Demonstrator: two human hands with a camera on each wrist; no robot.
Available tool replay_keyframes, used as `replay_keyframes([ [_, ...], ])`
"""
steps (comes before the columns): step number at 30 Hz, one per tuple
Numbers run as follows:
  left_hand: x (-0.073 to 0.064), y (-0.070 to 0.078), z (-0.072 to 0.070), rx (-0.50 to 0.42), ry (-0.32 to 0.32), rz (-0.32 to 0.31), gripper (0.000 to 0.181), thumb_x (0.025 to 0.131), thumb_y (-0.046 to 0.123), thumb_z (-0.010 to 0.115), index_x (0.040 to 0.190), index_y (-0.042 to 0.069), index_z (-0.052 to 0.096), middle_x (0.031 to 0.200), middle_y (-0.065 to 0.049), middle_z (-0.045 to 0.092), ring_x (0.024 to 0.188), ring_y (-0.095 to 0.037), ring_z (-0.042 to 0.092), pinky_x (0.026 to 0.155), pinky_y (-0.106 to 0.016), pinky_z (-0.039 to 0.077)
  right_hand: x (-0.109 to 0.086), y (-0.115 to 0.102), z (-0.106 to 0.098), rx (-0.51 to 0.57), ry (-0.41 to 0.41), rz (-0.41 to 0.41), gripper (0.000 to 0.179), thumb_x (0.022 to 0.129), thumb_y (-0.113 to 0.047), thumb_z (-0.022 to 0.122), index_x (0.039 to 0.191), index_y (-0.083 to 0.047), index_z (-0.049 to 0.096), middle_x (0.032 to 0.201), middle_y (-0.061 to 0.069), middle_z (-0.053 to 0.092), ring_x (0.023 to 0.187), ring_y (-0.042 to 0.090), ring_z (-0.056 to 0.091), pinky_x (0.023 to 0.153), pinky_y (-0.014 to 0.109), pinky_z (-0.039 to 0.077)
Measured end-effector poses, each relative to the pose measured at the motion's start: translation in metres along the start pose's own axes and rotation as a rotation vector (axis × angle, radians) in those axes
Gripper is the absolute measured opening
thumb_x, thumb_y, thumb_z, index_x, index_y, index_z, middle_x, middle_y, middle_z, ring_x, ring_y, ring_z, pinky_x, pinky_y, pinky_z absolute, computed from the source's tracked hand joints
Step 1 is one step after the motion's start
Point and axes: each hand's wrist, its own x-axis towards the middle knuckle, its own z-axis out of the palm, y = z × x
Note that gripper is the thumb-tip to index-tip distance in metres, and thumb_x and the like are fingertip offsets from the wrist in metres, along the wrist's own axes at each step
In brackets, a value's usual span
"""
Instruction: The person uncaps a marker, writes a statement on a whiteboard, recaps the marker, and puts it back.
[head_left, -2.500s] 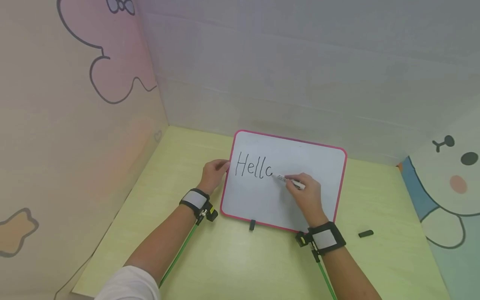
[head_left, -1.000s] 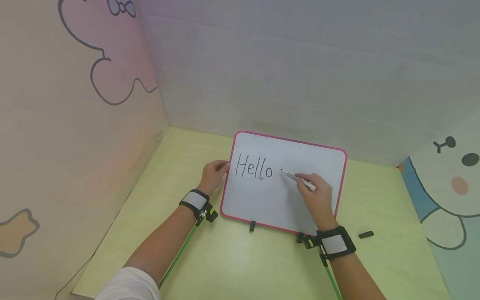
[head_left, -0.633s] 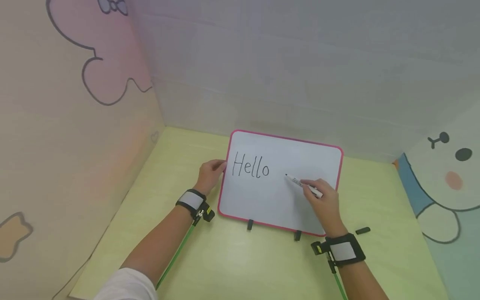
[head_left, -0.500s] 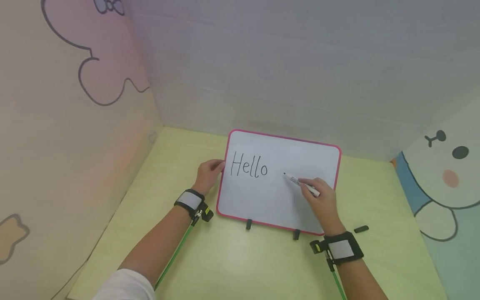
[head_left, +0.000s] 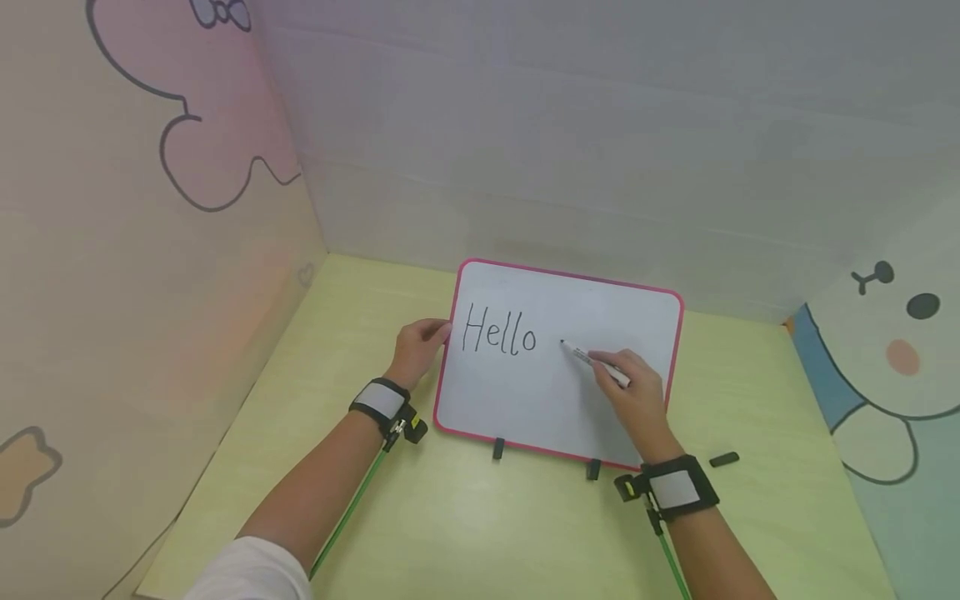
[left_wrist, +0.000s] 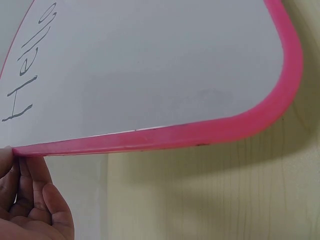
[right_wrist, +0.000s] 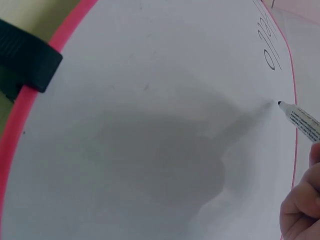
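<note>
A whiteboard with a pink frame leans back on the table, with "Hello" written in black at its upper left. My left hand pinches the board's left edge between thumb and fingers, as the left wrist view also shows. In my right hand is a white marker, held like a pen. Its black tip points at the board to the right of the "o". In the right wrist view the marker has its tip close to the surface; whether it touches I cannot tell.
Two black clips grip the board's lower edge. A black marker cap lies on the pale yellow table, right of the board. Behind stands a grey wall; painted walls flank both sides.
The "o" was finished, then my right hand drew the marker away to the right. Since half a second ago it has shifted slightly up and left. The left hand keeps its hold.
</note>
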Motion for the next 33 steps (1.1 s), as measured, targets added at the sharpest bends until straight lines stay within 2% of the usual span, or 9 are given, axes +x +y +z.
replay_keyframes([
  [4, -0.0002, -0.0009, -0.0004, 0.0, 0.006, 0.01, 0.036, 0.094, 0.031, 0.058, 0.118, 0.005, 0.063, 0.111, -0.012, 0.066, 0.104, -0.024, 0.062, 0.094, -0.04, 0.05, 0.0035, -0.0033, 0.0018, -0.01, -0.018, -0.026, 0.017, 0.089, -0.014, 0.065, 0.104, -0.012, 0.072, 0.081, 0.0, 0.06, 0.071, 0.008, 0.045, 0.056, 0.016, 0.037],
  [8, -0.0006, -0.0014, 0.0008, 0.004, 0.016, 0.019, 0.036, 0.094, 0.03, 0.058, 0.118, 0.004, 0.064, 0.11, -0.012, 0.067, 0.103, -0.025, 0.063, 0.092, -0.039, 0.051, 0.0062, -0.0052, 0.0036, -0.031, -0.034, -0.018, 0.018, 0.089, -0.016, 0.065, 0.105, -0.013, 0.072, 0.082, -0.001, 0.06, 0.072, 0.008, 0.046, 0.056, 0.016, 0.038],
  [19, 0.0006, -0.0014, 0.0011, -0.001, -0.003, -0.011, 0.037, 0.094, 0.032, 0.058, 0.119, 0.005, 0.063, 0.112, -0.011, 0.066, 0.105, -0.024, 0.062, 0.095, -0.04, 0.049, 0.0077, -0.0059, 0.0049, -0.039, -0.031, -0.001, 0.017, 0.09, -0.018, 0.065, 0.104, -0.013, 0.072, 0.083, -0.002, 0.062, 0.074, 0.008, 0.048, 0.058, 0.015, 0.04],
  [33, 0.0007, -0.0012, 0.0015, -0.001, 0.004, -0.005, 0.037, 0.094, 0.032, 0.058, 0.119, 0.005, 0.063, 0.112, -0.012, 0.066, 0.105, -0.024, 0.062, 0.094, -0.039, 0.049, 0.0072, -0.0035, 0.0047, -0.075, -0.03, 0.001, 0.015, 0.087, -0.013, 0.066, 0.101, -0.012, 0.073, 0.079, -0.002, 0.06, 0.072, 0.009, 0.049, 0.059, 0.014, 0.042],
])
